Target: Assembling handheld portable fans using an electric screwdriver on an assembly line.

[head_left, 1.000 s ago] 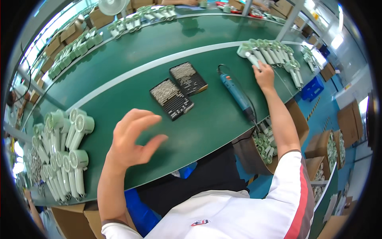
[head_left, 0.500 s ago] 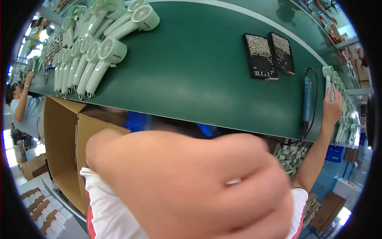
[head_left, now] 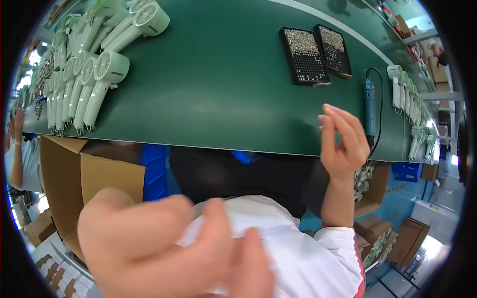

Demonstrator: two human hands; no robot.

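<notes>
The right hand (head_left: 351, 149), half-curled, empty, no longer touches the fans (head_left: 395, 93) right of the screwdriver (head_left: 370, 107); curled left hand (head_left: 151, 252), contents unclear.

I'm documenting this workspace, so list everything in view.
fans: many, pale green, both table ends
trays: two, black, table's upper right
metal bits: many, silvery, in trays
electric screwdriver: one, blue, beside right fans
metal pile: one, silvery, far left
table: at least one, green, centre
boxes: several, brown, around the table
plastic pieces: several, blue, below table
co-worker: one, pale top, far left
shirt: one, white, lower middle
left grip: one, bare, lower left, blurred
right grip: one, bare, right of centre, seemingly empty
</notes>
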